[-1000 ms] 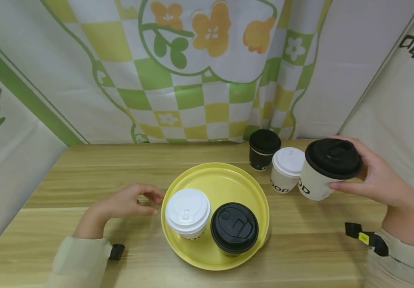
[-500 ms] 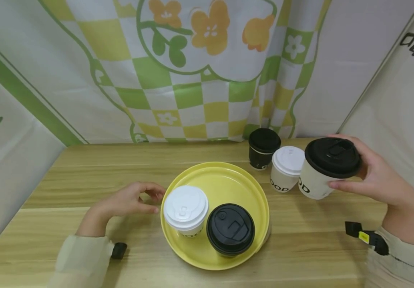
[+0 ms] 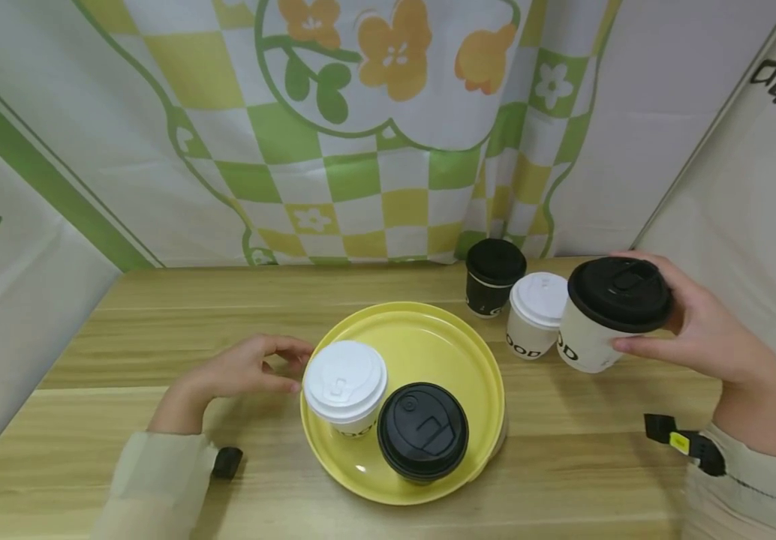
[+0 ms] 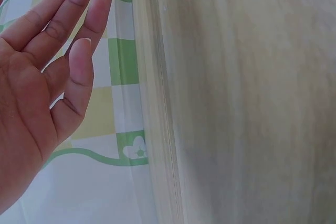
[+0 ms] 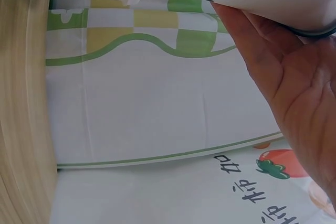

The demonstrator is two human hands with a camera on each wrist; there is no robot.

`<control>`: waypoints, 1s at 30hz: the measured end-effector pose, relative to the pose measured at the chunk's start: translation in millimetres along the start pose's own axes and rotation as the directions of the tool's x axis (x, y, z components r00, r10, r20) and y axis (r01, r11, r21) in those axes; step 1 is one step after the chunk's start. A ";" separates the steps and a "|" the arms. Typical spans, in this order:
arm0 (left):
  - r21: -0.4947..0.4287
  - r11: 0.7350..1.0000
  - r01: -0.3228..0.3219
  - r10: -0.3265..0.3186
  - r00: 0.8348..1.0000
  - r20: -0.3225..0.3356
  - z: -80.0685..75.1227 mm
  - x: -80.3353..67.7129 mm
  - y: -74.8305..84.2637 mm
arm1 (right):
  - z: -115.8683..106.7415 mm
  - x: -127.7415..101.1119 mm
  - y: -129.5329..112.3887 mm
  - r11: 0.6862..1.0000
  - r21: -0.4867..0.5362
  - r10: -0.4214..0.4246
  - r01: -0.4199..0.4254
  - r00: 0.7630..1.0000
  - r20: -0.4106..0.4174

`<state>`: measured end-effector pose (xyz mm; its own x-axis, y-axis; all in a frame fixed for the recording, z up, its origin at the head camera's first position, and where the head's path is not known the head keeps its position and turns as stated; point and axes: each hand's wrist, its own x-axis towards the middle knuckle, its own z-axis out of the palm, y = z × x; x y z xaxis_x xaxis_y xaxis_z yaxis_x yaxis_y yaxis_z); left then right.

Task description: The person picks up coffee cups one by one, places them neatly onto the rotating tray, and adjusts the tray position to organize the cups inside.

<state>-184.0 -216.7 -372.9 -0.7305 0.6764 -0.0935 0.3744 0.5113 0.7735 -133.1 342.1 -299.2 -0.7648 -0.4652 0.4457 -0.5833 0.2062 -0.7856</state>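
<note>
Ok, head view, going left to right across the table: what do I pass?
Left hand → white-lidded cup on the tray → black-lidded cup on the tray → black cup at the back → white cup → black-lidded white cup → right hand holding it.

Five lidded paper cups are in view. Three have black lids: one [image 3: 422,433] on the tray, one [image 3: 493,276] at the back of the table, and one [image 3: 609,313] held up at the right. Two have white lids: one [image 3: 344,386] on the tray and one [image 3: 536,313] on the table. That puts two cups on the tray, two on the table and one in a hand. There is one yellow tray [image 3: 428,337], one table [image 3: 158,315], and two hands [image 3: 242,369] [image 3: 705,334].
</note>
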 end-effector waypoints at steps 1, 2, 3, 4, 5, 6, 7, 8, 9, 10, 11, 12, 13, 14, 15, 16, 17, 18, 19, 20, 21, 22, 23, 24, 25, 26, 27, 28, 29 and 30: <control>-0.002 1.000 -0.002 0.002 1.000 0.001 -0.1 0.5 -0.2 | 0.0 0.3 0.3 1.000 0.002 0.000 0.000 1.000 0.003; -0.003 1.000 -0.001 0.001 1.000 0.002 -0.3 0.8 -0.4 | 0.0 0.6 0.6 1.000 0.004 0.000 0.000 1.000 0.005; -0.005 1.000 0.001 -0.001 1.000 0.002 -0.4 1.1 -0.5 | 0.0 0.9 1.0 1.000 0.009 -0.002 0.002 1.000 0.009; -0.004 1.000 0.003 -0.003 1.000 0.002 -0.5 1.3 -0.7 | 0.0 1.3 1.3 1.000 0.014 -0.003 0.003 1.000 0.012; -0.003 1.000 0.006 -0.006 1.000 0.002 -0.5 1.5 -0.8 | 0.1 1.6 1.6 1.000 0.017 -0.005 0.005 1.000 0.013; -0.001 1.000 0.010 -0.010 1.000 0.002 -0.5 1.7 -0.8 | 0.2 1.8 1.8 1.000 0.019 -0.007 0.007 1.000 0.015; 0.001 1.000 0.012 -0.012 1.000 0.001 -0.5 1.9 -1.0 | 0.2 1.8 2.0 1.000 0.021 -0.009 0.008 1.000 0.016; 0.002 1.000 0.015 -0.015 1.000 0.000 -0.5 2.1 -1.0 | 0.3 1.7 2.2 1.000 0.021 -0.010 0.009 1.000 0.017; 0.002 1.000 0.016 -0.016 1.000 0.000 -0.4 2.5 -1.2 | 0.4 1.7 2.2 1.000 0.018 -0.010 0.009 1.000 0.015; 0.004 1.000 0.016 -0.016 1.000 -0.001 -0.3 2.9 -1.4 | 0.5 1.4 2.1 1.000 0.012 -0.007 0.007 1.000 0.013; 0.006 1.000 0.015 -0.015 1.000 -0.002 -0.2 3.3 -1.7 | 0.7 1.2 2.1 1.000 0.006 -0.005 0.005 1.000 0.010; 0.004 1.000 0.013 -0.013 1.000 -0.002 -0.1 3.9 -2.2 | 0.8 0.8 1.9 1.000 0.002 -0.001 0.001 1.000 0.006; 0.002 1.000 0.011 -0.011 1.000 -0.003 0.0 4.6 -2.7 | 0.9 0.6 1.9 1.000 0.000 0.000 0.000 1.000 0.003; -0.002 1.000 0.010 -0.010 1.000 -0.003 0.1 5.3 -3.3 | 1.1 0.3 1.8 1.000 -0.003 0.002 -0.002 1.000 -0.001; -0.005 1.000 0.008 -0.008 1.000 -0.003 0.1 6.1 -4.2 | 1.3 0.1 1.5 1.000 -0.009 0.006 -0.006 1.000 -0.004; -0.006 1.000 0.004 -0.004 1.000 -0.005 0.0 6.9 -5.1 | 1.4 -0.2 1.3 1.000 -0.006 0.006 -0.006 1.000 -0.006; -0.008 1.000 0.000 0.000 1.000 -0.007 -0.2 7.7 -6.1 | 1.5 -0.4 1.1 1.000 -0.006 0.006 -0.006 1.000 -0.009; -0.013 1.000 -0.002 0.002 1.000 -0.008 -0.5 8.5 -7.0 | 1.5 -0.6 0.8 1.000 -0.003 0.005 -0.005 1.000 -0.011; -0.012 1.000 -0.005 0.005 1.000 -0.011 -0.8 9.3 -7.8 | 1.5 -0.8 0.5 1.000 -0.001 0.004 -0.004 1.000 -0.012; -0.014 1.000 -0.009 0.009 1.000 -0.012 -1.2 10.2 -8.6 | 1.5 -1.1 0.1 1.000 -0.002 0.004 -0.004 1.000 -0.013; -0.015 1.000 -0.012 0.012 1.000 -0.013 -1.7 11.1 -9.2 | 1.5 -1.3 -0.3 1.000 -0.001 0.003 -0.003 1.000 -0.014; -0.016 1.000 -0.016 0.016 1.000 -0.012 -2.3 12.0 -9.6 | 1.4 -1.4 -0.6 1.000 0.004 0.000 0.000 1.000 -0.014; -0.020 1.000 -0.017 0.016 1.000 -0.011 -2.9 12.9 -9.9 | 1.3 -1.4 -1.1 1.000 0.004 -0.001 0.001 1.000 -0.015; -0.024 1.000 -0.017 0.017 1.000 -0.008 -3.4 13.9 -10.1 | 1.3 -1.3 -1.5 1.000 0.005 -0.002 0.002 1.000 -0.014; -0.025 1.000 -0.017 0.017 1.000 -0.006 -3.9 14.7 -10.2 | 1.2 -1.2 -1.8 1.000 0.007 -0.004 0.004 1.000 -0.013; -0.028 1.000 -0.014 0.014 1.000 -0.003 -4.4 15.4 -10.0 | 1.2 -1.0 -2.1 1.000 0.007 -0.006 0.006 1.000 -0.013; -0.028 1.000 -0.011 0.011 1.000 -0.001 -4.9 16.0 -9.7 | 1.3 -0.7 -2.4 1.000 0.012 -0.010 0.010 1.000 -0.010; -0.030 1.000 -0.006 0.006 1.000 0.000 -5.2 16.5 -9.5 | 1.5 -0.2 -2.6 1.000 0.016 -0.014 0.014 1.000 -0.009; -0.031 1.000 0.000 0.001 1.000 0.002 -5.5 16.9 -9.5 | 1.7 0.3 -2.6 1.000 0.021 -0.020 0.020 1.000 -0.006; -0.032 0.999 0.008 -0.008 1.000 0.004 -5.9 17.2 -8.9 | 2.2 0.6 -4.3 1.000 0.007 0.003 -0.003 1.000 -0.013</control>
<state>-203.2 -212.7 -377.7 -0.7313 0.6745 -0.1018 0.3503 0.4995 0.7924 -130.4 339.1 -296.5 -0.7699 -0.4535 0.4491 -0.5794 0.2016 -0.7897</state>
